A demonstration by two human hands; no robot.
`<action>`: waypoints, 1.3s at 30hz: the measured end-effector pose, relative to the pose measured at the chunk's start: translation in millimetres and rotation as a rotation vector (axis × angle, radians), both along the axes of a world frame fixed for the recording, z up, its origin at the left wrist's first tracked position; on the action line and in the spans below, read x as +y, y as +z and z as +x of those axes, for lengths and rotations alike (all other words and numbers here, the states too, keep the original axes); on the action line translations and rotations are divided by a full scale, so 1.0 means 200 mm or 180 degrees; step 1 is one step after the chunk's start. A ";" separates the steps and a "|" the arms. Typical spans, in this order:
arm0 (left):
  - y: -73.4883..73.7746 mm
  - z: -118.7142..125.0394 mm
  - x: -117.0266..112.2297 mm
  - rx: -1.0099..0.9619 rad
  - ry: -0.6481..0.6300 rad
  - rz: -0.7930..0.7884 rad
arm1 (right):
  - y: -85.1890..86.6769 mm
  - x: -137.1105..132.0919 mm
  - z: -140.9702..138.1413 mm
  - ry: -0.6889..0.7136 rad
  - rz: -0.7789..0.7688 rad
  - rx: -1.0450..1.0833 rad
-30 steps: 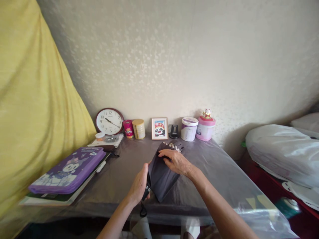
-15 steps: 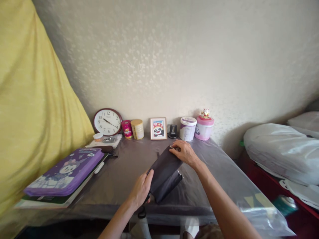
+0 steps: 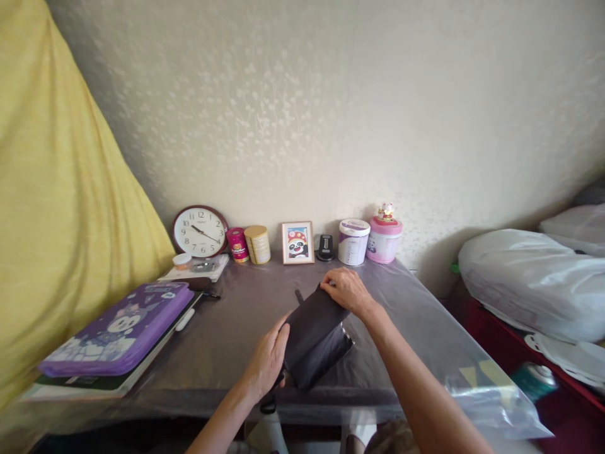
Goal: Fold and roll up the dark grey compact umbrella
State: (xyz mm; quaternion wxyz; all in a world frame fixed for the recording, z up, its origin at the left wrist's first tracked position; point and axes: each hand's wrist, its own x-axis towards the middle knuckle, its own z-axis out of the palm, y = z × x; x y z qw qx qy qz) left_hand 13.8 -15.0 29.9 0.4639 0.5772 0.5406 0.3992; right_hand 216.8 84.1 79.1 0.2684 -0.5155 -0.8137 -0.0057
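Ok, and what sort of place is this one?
Probably a room in a home: yellow curtain-like cloth hangs at the left, patterned wallpaper covers the wall, and a framed panda picture stands on the plastic-covered table.

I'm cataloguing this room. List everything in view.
Umbrella: 1, black, in hands
Table: 1, grey, beneath hands
Clock: 1, white, back left
Cans: 2, pink, yellow, beside clock
Frame: 1, pale, back centre
Device: 1, black, beside frame
Tubs: 2, white-purple, pink, back right
Figurine: 1, multicoloured, on pink tub
Jar: 1, orange, before clock
Case: 1, purple, front left
Books: unclear, green, under case
Curtain: 1, yellow, far left
Bags: uncertain, white, far right
Canister: 1, teal, lower right
Wall: 1, pale, behind
Left hand: 1, bare, on umbrella
Right hand: 1, bare, on umbrella
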 end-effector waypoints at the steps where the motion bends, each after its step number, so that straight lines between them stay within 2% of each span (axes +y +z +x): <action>1: -0.01 0.00 0.00 -0.0023 -0.0038 -0.0052 | -0.01 0.00 0.00 -0.0064 -0.0054 -0.0036; 7: -0.02 -0.02 0.02 -0.0151 -0.0395 -0.0261 | -0.01 0.00 0.02 -0.0269 -0.0038 0.0198; 10: -0.01 -0.04 0.03 -0.0211 -0.0478 -0.0392 | -0.01 0.04 0.11 -0.0550 -0.0050 0.0939; 12: -0.01 -0.06 0.04 -0.0243 -0.0338 -0.0395 | -0.03 0.07 0.19 -0.0959 -0.0173 0.1460; 13: 0.00 -0.08 0.04 -0.0261 -0.0247 -0.0365 | -0.05 0.09 0.24 -0.1029 -0.0327 0.1628; 15: 0.01 -0.09 0.05 -0.0300 -0.0101 -0.0303 | -0.11 0.10 0.31 -0.0843 -0.1029 0.1991; 18: 0.04 -0.12 0.05 -0.0361 0.0018 -0.0214 | -0.23 0.09 0.36 -0.0248 -0.2580 0.2484; 20: 0.06 -0.13 0.05 -0.0407 0.0079 -0.0191 | -0.29 0.08 0.35 0.0040 -0.3153 0.2588; 22: 0.07 -0.14 0.04 -0.0437 0.0134 -0.0217 | -0.33 0.07 0.33 0.0170 -0.3423 0.2592; 26: 0.09 -0.15 0.04 -0.0434 0.0235 -0.0252 | -0.35 0.06 0.25 0.0293 -0.3612 0.2535; 32: 0.08 -0.15 0.04 -0.0423 0.0268 -0.0243 | -0.34 0.04 0.16 0.0218 -0.3575 0.2670; 39: 0.07 -0.16 0.05 -0.0452 0.0339 -0.0217 | -0.33 0.05 0.19 0.0432 -0.3490 0.2719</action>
